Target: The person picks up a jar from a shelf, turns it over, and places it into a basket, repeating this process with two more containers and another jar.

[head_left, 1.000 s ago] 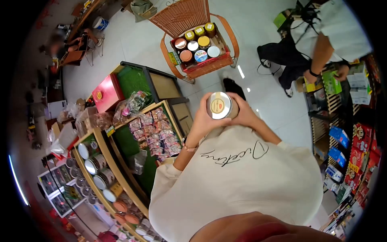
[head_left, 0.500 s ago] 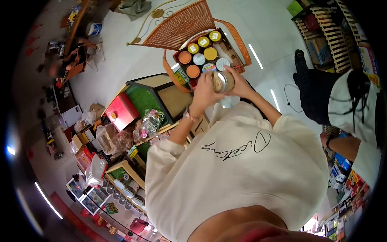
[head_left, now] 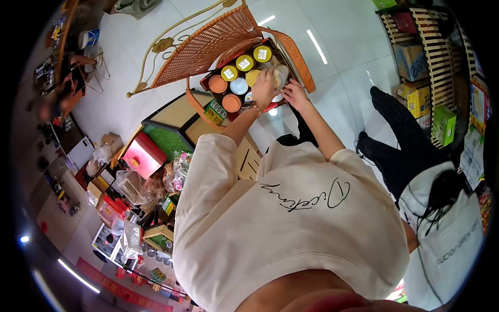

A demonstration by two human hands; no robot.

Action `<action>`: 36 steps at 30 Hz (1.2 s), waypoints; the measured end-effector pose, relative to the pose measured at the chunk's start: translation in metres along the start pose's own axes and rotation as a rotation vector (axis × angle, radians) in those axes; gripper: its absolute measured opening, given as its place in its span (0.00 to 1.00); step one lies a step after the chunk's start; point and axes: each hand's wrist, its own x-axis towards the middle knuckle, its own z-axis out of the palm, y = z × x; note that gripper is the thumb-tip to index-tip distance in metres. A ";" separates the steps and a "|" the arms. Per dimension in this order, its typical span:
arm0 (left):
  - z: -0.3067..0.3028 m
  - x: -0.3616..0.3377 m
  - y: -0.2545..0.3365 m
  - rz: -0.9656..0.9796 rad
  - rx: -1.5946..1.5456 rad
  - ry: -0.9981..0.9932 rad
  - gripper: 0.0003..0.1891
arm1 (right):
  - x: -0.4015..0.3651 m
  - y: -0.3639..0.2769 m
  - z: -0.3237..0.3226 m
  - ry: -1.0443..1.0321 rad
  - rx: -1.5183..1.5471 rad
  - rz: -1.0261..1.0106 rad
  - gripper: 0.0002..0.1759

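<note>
My left hand (head_left: 265, 88) reaches down over a cardboard box of jars and is closed on a jar (head_left: 279, 79) at the box's right side. Next to it, my right hand (head_left: 295, 95) is at the box's near right edge, thumb and fingers apart, close to that jar. The box (head_left: 295, 66) stands on a wicker chair (head_left: 208, 41). In it are several jars: yellow lids (head_left: 245, 62) with white labels, orange lids (head_left: 231, 103), and a pale lid (head_left: 238, 86). My left hand partly covers another yellow lid.
A green number card (head_left: 215, 111) stands at the box's left. Left of the chair is a display unit with a red box (head_left: 145, 155) and bagged goods. Another person in a white top (head_left: 447, 234) stands at right, near slatted shelves (head_left: 426, 62). Someone sits far left.
The jar held between both hands has gone down into the box's right side. My right hand has come away from its side. The person at right has moved closer.
</note>
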 end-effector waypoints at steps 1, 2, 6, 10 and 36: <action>0.011 0.005 -0.004 0.008 0.022 0.005 0.41 | 0.003 -0.004 0.004 -0.003 -0.015 0.021 0.34; 0.021 0.015 -0.009 0.020 0.043 0.018 0.41 | 0.008 -0.013 0.009 -0.010 -0.033 0.035 0.34; 0.050 0.038 -0.032 0.084 0.174 0.105 0.42 | 0.042 -0.023 0.016 -0.049 0.014 0.094 0.35; 0.069 0.053 -0.055 0.170 0.334 0.114 0.41 | 0.062 -0.023 0.022 -0.061 -0.015 0.113 0.32; 0.084 -0.145 -0.062 -0.571 -0.218 -0.351 0.18 | 0.039 -0.046 0.007 -0.190 -0.667 0.178 0.32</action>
